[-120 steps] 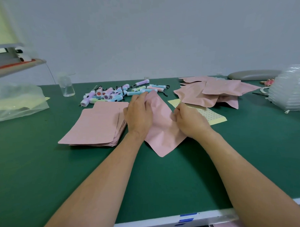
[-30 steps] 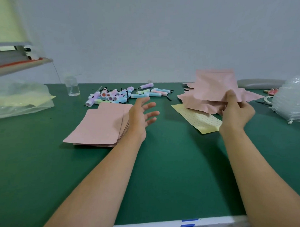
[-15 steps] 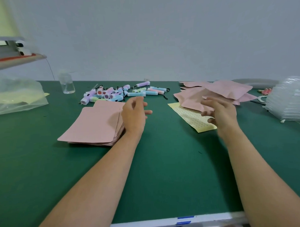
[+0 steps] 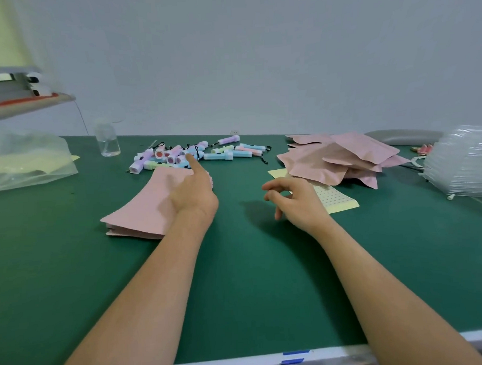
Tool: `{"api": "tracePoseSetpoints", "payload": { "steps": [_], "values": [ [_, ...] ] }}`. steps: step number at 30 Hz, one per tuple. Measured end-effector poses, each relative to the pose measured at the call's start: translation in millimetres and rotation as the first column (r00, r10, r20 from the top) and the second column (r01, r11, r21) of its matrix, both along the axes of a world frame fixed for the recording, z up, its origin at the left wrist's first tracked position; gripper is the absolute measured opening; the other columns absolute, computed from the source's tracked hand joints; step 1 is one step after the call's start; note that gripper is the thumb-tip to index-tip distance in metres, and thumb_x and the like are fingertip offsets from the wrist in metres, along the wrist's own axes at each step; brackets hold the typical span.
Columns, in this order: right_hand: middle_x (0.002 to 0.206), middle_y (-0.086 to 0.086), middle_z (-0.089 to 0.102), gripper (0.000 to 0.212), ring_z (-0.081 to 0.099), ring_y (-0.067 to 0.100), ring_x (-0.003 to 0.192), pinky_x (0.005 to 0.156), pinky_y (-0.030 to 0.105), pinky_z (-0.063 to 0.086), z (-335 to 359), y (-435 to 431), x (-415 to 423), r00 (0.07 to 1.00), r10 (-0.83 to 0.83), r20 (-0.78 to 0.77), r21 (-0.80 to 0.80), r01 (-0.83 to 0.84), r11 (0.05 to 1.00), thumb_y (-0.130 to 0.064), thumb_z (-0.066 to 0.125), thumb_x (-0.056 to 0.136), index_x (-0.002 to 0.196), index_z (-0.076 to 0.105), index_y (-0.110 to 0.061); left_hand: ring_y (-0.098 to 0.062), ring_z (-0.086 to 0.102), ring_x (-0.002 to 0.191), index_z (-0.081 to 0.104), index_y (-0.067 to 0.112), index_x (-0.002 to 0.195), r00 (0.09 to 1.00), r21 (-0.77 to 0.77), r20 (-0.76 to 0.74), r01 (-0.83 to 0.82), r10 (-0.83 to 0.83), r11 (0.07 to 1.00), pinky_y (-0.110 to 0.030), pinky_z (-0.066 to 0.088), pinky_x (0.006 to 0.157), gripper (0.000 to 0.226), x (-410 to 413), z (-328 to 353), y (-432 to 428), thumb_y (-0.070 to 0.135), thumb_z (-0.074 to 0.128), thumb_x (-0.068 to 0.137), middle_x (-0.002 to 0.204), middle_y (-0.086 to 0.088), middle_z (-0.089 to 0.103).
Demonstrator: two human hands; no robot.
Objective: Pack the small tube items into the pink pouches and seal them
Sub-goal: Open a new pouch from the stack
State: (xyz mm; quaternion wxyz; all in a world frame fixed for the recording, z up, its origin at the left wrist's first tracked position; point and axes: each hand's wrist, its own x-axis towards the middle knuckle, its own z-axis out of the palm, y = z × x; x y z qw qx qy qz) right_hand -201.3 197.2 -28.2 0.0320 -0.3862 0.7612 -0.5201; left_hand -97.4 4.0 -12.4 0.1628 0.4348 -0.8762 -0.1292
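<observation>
Left hand [image 4: 192,196] over pouch stack [image 4: 142,205], index toward tubes [image 4: 219,155], other fingers hidden, right hand [image 4: 295,199] loosely curled, empty

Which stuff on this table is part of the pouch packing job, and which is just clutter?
Job:
tubes
stack of flat pouches
pile of bulging pouches

Lying about:
clear bottle
plastic bag
grey pad
clear plastic stack
yellow dotted sheet, role unclear
</observation>
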Motion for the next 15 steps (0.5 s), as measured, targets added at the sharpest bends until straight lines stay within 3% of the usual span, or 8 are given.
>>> {"api": "tracePoseSetpoints", "payload": {
  "steps": [2,4,7,8,10,12,13,15],
  "values": [
    [0.098,-0.009,0.072,0.018,0.067,0.021,0.050,0.056,0.027,0.053,0.8,2.3,-2.8,1.000,-0.023,-0.004,-0.021,0.023,1.000,-0.016,0.063,0.094,0.099,0.075,-0.028,-0.022,0.048,0.073,0.008,0.019,0.165,0.999,-0.101,0.001,0.050,-0.050,0.994,-0.032,0.025,0.051,0.086,-1.4,3.9,5.6,0.005,0.059,0.097,0.080,-0.003,0.049],
    [0.096,-0.010,0.073,0.017,0.065,0.021,0.048,0.055,0.027,0.052,2.5,3.9,-4.9,0.999,-0.044,0.007,-0.036,0.044,0.998,-0.016,0.062,0.094,0.099,0.075,-0.026,-0.021,0.045,0.068,0.032,0.014,0.153,0.994,-0.157,-0.009,0.102,-0.105,0.982,-0.033,0.024,0.051,0.059,-3.0,5.3,16.2,0.007,0.057,0.100,0.074,0.000,0.042],
    [0.095,-0.004,0.075,0.014,0.065,0.021,0.051,0.049,0.031,0.051,5.9,3.7,-4.1,0.989,-0.047,0.144,-0.055,0.055,0.997,-0.020,0.062,0.097,0.099,0.075,-0.020,-0.031,0.054,0.072,0.046,0.010,0.143,0.957,-0.306,-0.155,0.188,-0.243,0.933,-0.040,0.035,0.058,0.039,-5.7,4.8,28.6,0.007,0.050,0.104,0.076,-0.003,0.050],
    [0.096,0.001,0.076,0.016,0.066,0.021,0.054,0.048,0.030,0.051,7.8,3.6,-2.8,0.968,-0.031,0.250,-0.082,0.053,0.995,-0.025,0.061,0.099,0.100,0.075,-0.017,-0.033,0.058,0.074,0.052,0.012,0.141,0.901,-0.385,-0.244,0.250,-0.359,0.889,-0.040,0.039,0.060,0.037,-6.1,5.7,31.8,0.006,0.049,0.104,0.077,-0.004,0.055],
    [0.097,0.010,0.078,0.036,0.072,0.023,0.064,0.049,0.029,0.053,12.7,4.4,-1.3,0.875,0.039,0.483,-0.158,0.043,0.986,-0.042,0.057,0.102,0.105,0.073,-0.010,-0.031,0.067,0.072,0.068,0.014,0.131,0.675,-0.512,-0.388,0.409,-0.628,0.755,-0.040,0.051,0.063,0.036,-4.9,6.7,41.6,0.003,0.058,0.098,0.079,-0.003,0.070],
    [0.098,0.011,0.079,0.058,0.076,0.025,0.075,0.053,0.030,0.056,17.3,7.3,-3.4,0.775,0.113,0.622,-0.220,0.034,0.975,-0.060,0.050,0.100,0.107,0.073,-0.007,-0.024,0.075,0.075,0.077,0.016,0.119,0.473,-0.546,-0.446,0.528,-0.760,0.650,-0.039,0.061,0.073,0.034,-5.4,3.9,55.1,0.002,0.066,0.089,0.089,0.001,0.080],
    [0.098,0.011,0.079,0.061,0.076,0.025,0.078,0.055,0.031,0.057,18.6,9.1,-5.1,0.749,0.134,0.649,-0.246,0.040,0.968,-0.064,0.050,0.097,0.106,0.074,-0.009,-0.021,0.078,0.080,0.079,0.016,0.116,0.430,-0.538,-0.462,0.559,-0.775,0.631,-0.040,0.062,0.078,0.034,-7.1,1.1,60.4,0.002,0.069,0.086,0.093,0.002,0.082],
    [0.094,0.007,0.079,0.048,0.076,0.023,0.078,0.055,0.032,0.057,18.9,11.2,-8.7,0.758,0.118,0.641,-0.286,0.093,0.954,-0.058,0.055,0.097,0.100,0.074,-0.014,-0.014,0.079,0.088,0.081,0.016,0.111,0.393,-0.504,-0.507,0.587,-0.767,0.634,-0.038,0.063,0.085,0.034,-11.8,-5.0,66.6,-0.001,0.073,0.083,0.098,0.004,0.082]
  ]
}}
